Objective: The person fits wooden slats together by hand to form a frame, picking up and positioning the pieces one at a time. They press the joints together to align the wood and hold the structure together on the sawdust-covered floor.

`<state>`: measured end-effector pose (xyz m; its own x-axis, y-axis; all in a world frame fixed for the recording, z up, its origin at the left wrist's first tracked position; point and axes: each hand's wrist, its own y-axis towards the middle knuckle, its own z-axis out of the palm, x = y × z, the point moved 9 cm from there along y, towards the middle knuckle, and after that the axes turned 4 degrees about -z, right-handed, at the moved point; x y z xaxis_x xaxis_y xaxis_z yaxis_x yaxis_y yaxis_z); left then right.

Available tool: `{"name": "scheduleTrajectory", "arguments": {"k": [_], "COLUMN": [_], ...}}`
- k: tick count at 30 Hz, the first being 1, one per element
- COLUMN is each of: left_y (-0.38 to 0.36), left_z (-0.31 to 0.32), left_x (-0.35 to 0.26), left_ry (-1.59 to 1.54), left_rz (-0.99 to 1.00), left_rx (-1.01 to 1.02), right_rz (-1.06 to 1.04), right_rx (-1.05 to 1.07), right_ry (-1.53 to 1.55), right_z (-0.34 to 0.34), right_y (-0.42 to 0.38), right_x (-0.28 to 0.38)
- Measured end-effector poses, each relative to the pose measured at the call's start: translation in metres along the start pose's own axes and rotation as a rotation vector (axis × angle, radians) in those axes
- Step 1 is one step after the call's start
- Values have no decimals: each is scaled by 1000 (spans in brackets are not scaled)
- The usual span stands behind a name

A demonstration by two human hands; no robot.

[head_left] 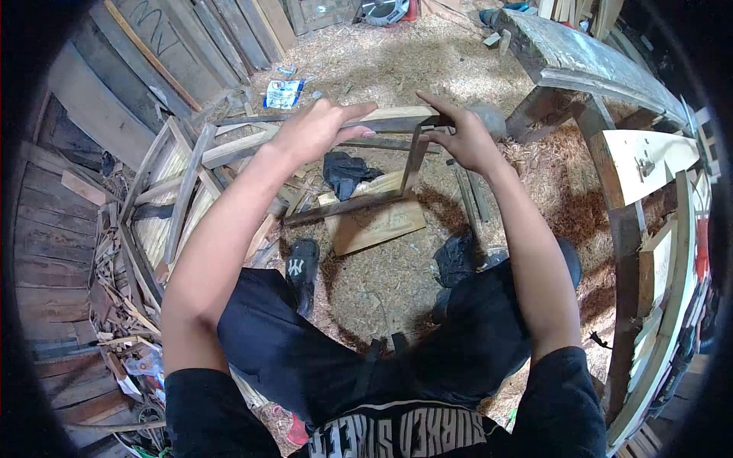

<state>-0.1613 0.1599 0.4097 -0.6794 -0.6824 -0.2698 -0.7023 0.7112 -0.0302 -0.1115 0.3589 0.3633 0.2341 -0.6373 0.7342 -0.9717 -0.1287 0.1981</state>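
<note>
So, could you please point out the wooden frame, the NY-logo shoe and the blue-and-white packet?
Wooden frame (343,207), head view: its near rail.
NY-logo shoe (303,267), head view: its upper.
Blue-and-white packet (283,94), head view: its printed face.

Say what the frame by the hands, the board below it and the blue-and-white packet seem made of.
Frame: wood, apparently unfinished; dull brown, straight-edged bars.
Board: wood, seemingly bare; pale tan face with faint darker markings like grain.
Packet: likely thin plastic, printed; bright white and blue, though paper is possible.
</note>
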Motion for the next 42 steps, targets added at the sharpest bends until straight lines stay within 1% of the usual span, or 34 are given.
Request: {"name": "scheduleTrajectory", "arguments": {"k": [3, 5, 8, 12, 14, 18, 21, 23, 26, 30, 33, 36, 38, 42], "left_y": [0, -3, -7, -9, -8, -9, -9, -8, -8, -9, -9, -11, -11, -11], "left_z": [2, -1, -2, -5, -6, -6, -7, -6, -5, -3, -2, -5, -3, -2], "left_x": [2, 0, -3, -2, 0, 3, 1, 2, 3, 3, 2, -3, -1, -1], "left_ry": [36, 74, 149, 120, 102, 98, 83, 73, 110, 86, 101, 118, 106, 83], "left_rz": [-3, 82, 57, 25, 50, 26, 75, 30, 40, 33, 46, 89, 9, 55], "left_rx": [-3, -129, -149, -113, -130, -112, -158, -120, -128, -109, -117, -170, -102, -137], "right_rz": [16, 26, -18, 5, -7, -24, 6, 8, 45, 47, 27, 29, 41, 22], "right_rx": [-17, -19, -36, -20, -22, -33, -45, -55, -54, -53, -53, -60, -70, -63], "right_ry": [-6, -3, -1, -6, 12, 14, -20, 8, -37, -21, -18, -42, -64, -36], "right_z": [-1, 0, 0, 1, 1, 1, -1, -1, -1, -1, -1, -2, -3, -1], "right_y": [0, 1, 1, 2, 2, 4, 4, 4, 4, 3, 4, 4, 3, 5], "right_x": [3, 1, 1, 1, 2, -4, -8, -8, -9, -10, -11, -6, -6, -12]}}
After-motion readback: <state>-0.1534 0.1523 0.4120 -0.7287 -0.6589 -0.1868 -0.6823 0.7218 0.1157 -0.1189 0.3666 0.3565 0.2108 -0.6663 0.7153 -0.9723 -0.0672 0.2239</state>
